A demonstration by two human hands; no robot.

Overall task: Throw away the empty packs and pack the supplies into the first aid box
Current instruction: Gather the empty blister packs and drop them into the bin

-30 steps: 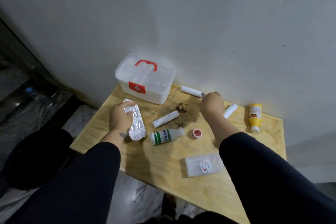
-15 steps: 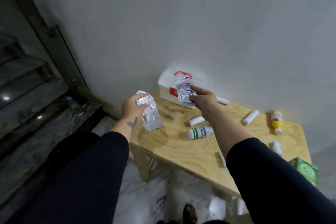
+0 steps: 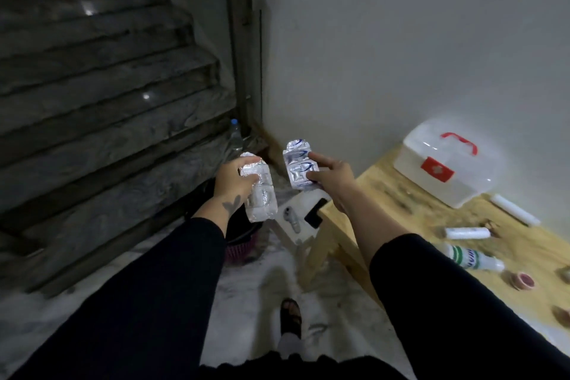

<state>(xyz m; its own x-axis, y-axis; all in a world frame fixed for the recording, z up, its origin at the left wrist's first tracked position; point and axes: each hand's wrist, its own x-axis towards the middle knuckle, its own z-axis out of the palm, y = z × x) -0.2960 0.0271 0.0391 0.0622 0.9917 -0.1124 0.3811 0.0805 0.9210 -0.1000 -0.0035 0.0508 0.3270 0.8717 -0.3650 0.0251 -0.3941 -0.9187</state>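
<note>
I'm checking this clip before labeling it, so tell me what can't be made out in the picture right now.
- Bin: head view, mostly hidden behind the left hand, its sleeve and its foil pack; contents unseen.
- Print on the right hand's blister pack: too small and blurred to read.
- First aid box: lid shut, glare, inside unseen.
- Red-topped item near the right edge of the table: blurred.

A single head-worn wide-angle camera looks forward and down from close above the person's outstretched arms, facing the corner where dark stairs (image 3: 101,120) meet a pale wall (image 3: 401,40), with the wooden bench (image 3: 385,194) entering at the right edge.
</note>
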